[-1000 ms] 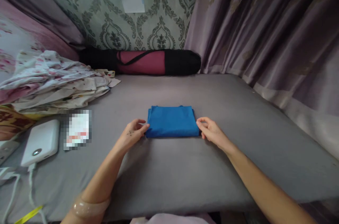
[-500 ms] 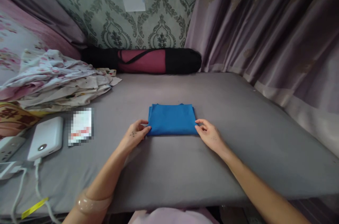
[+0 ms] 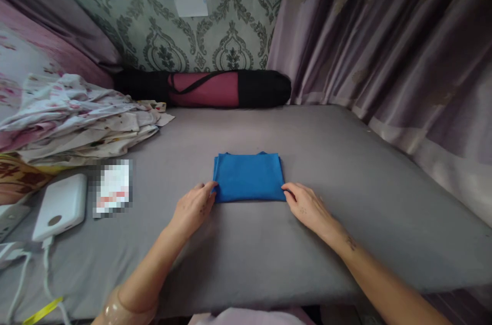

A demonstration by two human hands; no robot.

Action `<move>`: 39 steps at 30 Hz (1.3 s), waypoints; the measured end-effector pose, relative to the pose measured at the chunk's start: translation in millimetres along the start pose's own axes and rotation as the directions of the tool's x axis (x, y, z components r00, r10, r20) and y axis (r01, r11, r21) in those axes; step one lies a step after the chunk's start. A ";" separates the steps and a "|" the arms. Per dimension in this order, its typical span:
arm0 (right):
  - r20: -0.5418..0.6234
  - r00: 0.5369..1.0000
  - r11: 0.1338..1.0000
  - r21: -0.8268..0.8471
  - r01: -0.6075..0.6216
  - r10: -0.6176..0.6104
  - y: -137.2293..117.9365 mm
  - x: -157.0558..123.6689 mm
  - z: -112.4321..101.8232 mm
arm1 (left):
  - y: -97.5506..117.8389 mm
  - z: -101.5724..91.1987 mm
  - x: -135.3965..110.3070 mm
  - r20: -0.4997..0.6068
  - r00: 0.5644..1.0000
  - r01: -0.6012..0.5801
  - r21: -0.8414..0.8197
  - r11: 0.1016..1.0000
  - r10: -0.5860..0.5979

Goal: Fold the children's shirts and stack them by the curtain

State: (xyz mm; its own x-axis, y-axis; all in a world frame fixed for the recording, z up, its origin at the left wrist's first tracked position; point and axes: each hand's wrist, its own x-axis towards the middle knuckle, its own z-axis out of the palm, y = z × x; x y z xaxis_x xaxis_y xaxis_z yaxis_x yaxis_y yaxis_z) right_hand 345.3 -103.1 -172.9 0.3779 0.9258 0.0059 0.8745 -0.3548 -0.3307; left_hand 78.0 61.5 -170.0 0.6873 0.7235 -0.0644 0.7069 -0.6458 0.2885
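A folded blue cloth (image 3: 248,177) lies flat in front of me, a rectangle with its layers showing at the left side. Two small bits of the same blue stick out past its far edge. My left hand (image 3: 195,204) is closed on the near left edge, its fingertips on the fabric and the thumb mostly hidden. On the opposite side, my right hand (image 3: 309,209) pinches the near right edge between thumb and forefinger.
The cloth rests on a grey sheet (image 3: 246,258). A black and maroon long bag (image 3: 203,89) lies along the wall. Leftward are rumpled floral fabric (image 3: 84,120), a white power bank (image 3: 61,207) with a cable (image 3: 46,263), and a blurred packet (image 3: 113,186). Curtains (image 3: 384,33) hang right.
My left hand has turned over, so its back faces up and the thumb is tucked from sight. The right fingers have closed more on the edge. The cloth has hardly shifted.
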 end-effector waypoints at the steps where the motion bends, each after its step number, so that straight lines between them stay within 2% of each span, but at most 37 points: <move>1: 0.035 0.999 1.000 -0.029 0.005 -0.004 -0.3 1.1 -6.0 | 1.0 -5.0 -0.1 0.023 1.000 -0.005 0.061 0.998 0.003; 4: 0.079 0.997 0.992 -0.128 0.000 0.010 -9.8 13.8 -19.8 | 14.1 -19.8 9.6 0.032 0.999 -0.002 0.185 0.983 -0.004; 6: 0.008 0.999 0.990 -0.135 0.037 -0.036 -23.9 30.1 -19.0 | 30.5 -22.6 25.2 -0.030 0.999 -0.028 0.188 0.982 0.034; 9: -0.125 0.971 0.977 -0.086 0.195 -0.205 -50.0 57.4 -0.7 | 56.6 -9.7 54.4 -0.130 0.979 -0.144 0.120 0.982 0.159; 10: -0.131 0.959 0.967 -0.088 0.240 -0.250 -57.4 64.7 8.1 | 63.2 -1.7 63.1 -0.146 0.972 -0.170 0.107 0.980 0.185; 12: -0.106 0.954 0.958 -0.091 0.272 -0.280 -67.3 74.5 25.7 | 70.8 16.5 75.8 -0.162 0.974 -0.142 0.099 0.985 0.156; 16: -0.044 0.969 0.968 -0.082 0.238 -0.242 -68.1 77.3 47.6 | 67.5 46.1 82.2 -0.197 0.978 -0.047 0.121 0.992 0.071; 19: -0.045 0.973 0.971 -0.092 0.220 -0.225 -64.4 74.6 50.7 | 61.2 54.3 79.9 -0.249 0.968 -0.006 0.133 0.991 0.039; 28: -0.142 0.987 0.994 -0.089 0.058 -0.070 -61.4 76.7 52.0 | 57.7 53.2 78.8 -0.253 0.961 0.144 0.108 0.984 -0.113; 33: -0.135 0.982 0.987 -0.116 0.113 -0.128 -47.4 78.2 43.9 | 52.4 49.9 77.1 -0.254 0.962 0.133 0.104 0.986 -0.103; 39: -0.138 0.989 0.992 -0.123 0.027 -0.044 -37.5 80.2 48.2 | 47.6 49.6 80.0 -0.229 0.965 0.151 0.093 0.984 -0.127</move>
State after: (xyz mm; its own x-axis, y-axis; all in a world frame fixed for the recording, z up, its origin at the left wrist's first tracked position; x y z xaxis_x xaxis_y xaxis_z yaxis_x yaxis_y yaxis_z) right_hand 328.1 -9.2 -205.5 0.3771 0.9138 0.1506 0.9152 -0.3427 -0.2122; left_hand 174.9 76.6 -208.8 0.5355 0.8360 0.1198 0.8153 -0.5488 0.1849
